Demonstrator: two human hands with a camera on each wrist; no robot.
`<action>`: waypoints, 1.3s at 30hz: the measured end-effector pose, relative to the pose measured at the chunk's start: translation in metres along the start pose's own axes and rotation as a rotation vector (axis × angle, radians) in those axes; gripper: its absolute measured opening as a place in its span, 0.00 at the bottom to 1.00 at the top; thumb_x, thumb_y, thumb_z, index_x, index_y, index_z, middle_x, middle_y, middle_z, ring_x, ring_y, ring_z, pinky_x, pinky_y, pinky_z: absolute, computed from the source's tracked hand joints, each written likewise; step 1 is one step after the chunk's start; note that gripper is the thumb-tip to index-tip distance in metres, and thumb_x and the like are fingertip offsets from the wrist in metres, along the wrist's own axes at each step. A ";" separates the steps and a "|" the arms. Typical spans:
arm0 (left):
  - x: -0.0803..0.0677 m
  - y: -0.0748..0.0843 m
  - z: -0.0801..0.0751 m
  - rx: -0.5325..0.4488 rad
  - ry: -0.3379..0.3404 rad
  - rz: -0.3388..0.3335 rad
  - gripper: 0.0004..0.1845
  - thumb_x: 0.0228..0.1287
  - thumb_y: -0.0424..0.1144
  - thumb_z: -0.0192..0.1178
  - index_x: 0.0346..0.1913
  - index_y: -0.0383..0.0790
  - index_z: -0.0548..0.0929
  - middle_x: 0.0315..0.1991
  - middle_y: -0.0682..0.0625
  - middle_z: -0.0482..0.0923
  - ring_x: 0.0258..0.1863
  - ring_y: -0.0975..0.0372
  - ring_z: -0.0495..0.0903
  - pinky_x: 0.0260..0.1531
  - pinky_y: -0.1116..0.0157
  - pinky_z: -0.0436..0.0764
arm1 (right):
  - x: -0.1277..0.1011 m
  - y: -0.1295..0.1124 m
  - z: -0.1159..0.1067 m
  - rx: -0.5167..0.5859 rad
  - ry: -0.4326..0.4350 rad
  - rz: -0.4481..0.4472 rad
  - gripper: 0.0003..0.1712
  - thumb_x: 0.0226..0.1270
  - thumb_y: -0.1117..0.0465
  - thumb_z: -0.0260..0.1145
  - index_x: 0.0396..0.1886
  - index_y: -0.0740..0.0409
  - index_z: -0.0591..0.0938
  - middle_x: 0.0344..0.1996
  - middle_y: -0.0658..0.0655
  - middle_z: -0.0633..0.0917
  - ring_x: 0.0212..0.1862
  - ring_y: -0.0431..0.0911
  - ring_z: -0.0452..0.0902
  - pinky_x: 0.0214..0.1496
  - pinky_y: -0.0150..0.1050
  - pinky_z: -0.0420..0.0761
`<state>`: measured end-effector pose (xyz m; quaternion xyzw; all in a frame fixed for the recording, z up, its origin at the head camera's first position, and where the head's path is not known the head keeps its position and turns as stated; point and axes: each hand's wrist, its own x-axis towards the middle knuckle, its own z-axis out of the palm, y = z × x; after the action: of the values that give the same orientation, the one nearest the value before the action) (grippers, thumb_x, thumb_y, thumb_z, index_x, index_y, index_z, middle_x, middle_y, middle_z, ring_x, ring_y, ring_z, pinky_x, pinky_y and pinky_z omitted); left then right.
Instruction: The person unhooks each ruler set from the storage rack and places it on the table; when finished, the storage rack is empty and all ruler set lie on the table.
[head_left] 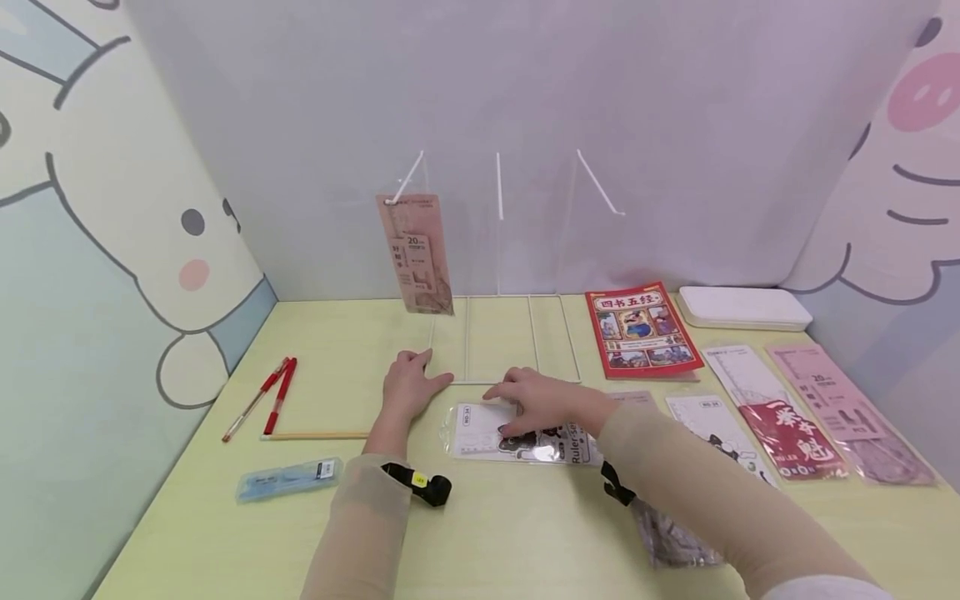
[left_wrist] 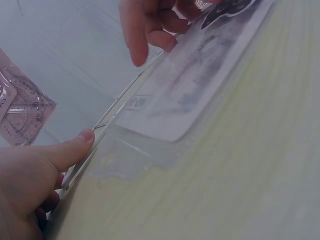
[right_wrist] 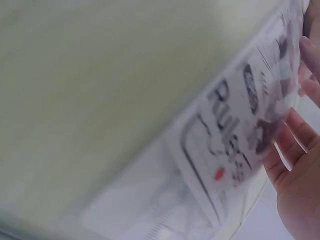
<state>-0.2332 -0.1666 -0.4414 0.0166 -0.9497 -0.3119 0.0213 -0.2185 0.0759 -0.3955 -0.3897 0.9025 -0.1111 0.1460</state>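
Observation:
In the head view, my left hand (head_left: 407, 385) is at the near left corner of a white wire display rack (head_left: 498, 187). The left wrist view shows its thumb (left_wrist: 82, 142) on the rack's front wire, other fingers below. My right hand (head_left: 542, 400) reaches over a clear-wrapped ruler set (head_left: 480, 433) lying just in front of the rack. Its fingertips touch the far edge of the pack, which carries a black cartoon print and "Ruler-set" lettering. From the rack's left prong hangs a pink ruler set (head_left: 416, 254); the other two prongs are bare.
To the right lie a red comic-covered book (head_left: 641, 329), a white case (head_left: 742, 307) and several packaged ruler sets (head_left: 780, 408). Red pens (head_left: 279, 396), a pencil (head_left: 318, 435) and a blue pen box (head_left: 288, 480) lie on the left. Walls enclose the table's back and sides.

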 end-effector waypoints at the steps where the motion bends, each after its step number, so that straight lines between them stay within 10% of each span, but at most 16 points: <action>1: 0.000 0.000 0.000 0.000 0.001 0.001 0.38 0.58 0.56 0.62 0.67 0.39 0.67 0.59 0.36 0.64 0.56 0.44 0.66 0.55 0.48 0.66 | 0.002 0.001 -0.003 0.002 0.025 0.000 0.35 0.58 0.41 0.66 0.65 0.42 0.70 0.55 0.56 0.71 0.51 0.45 0.67 0.53 0.42 0.71; 13: 0.000 0.001 -0.002 -0.008 -0.010 -0.013 0.39 0.58 0.57 0.61 0.68 0.39 0.66 0.60 0.37 0.63 0.57 0.44 0.65 0.55 0.47 0.66 | 0.059 -0.011 -0.074 0.183 0.415 0.072 0.41 0.62 0.43 0.64 0.72 0.45 0.60 0.66 0.61 0.63 0.67 0.55 0.57 0.64 0.55 0.61; 24: 0.000 0.000 -0.002 0.016 -0.004 0.022 0.38 0.58 0.57 0.62 0.67 0.38 0.68 0.58 0.36 0.65 0.56 0.44 0.67 0.53 0.47 0.68 | 0.094 -0.038 -0.108 0.325 0.541 0.078 0.43 0.61 0.44 0.65 0.73 0.41 0.58 0.68 0.55 0.62 0.69 0.51 0.55 0.65 0.51 0.61; 39: 0.000 0.001 -0.002 0.026 0.000 0.022 0.39 0.58 0.56 0.62 0.67 0.37 0.67 0.58 0.36 0.65 0.56 0.44 0.67 0.53 0.48 0.68 | 0.085 -0.032 -0.113 0.699 0.660 0.069 0.38 0.61 0.54 0.68 0.69 0.40 0.63 0.55 0.53 0.68 0.52 0.48 0.72 0.49 0.46 0.75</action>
<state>-0.2331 -0.1671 -0.4393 0.0064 -0.9539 -0.2992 0.0243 -0.2921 0.0014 -0.2953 -0.2311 0.8216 -0.5207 -0.0226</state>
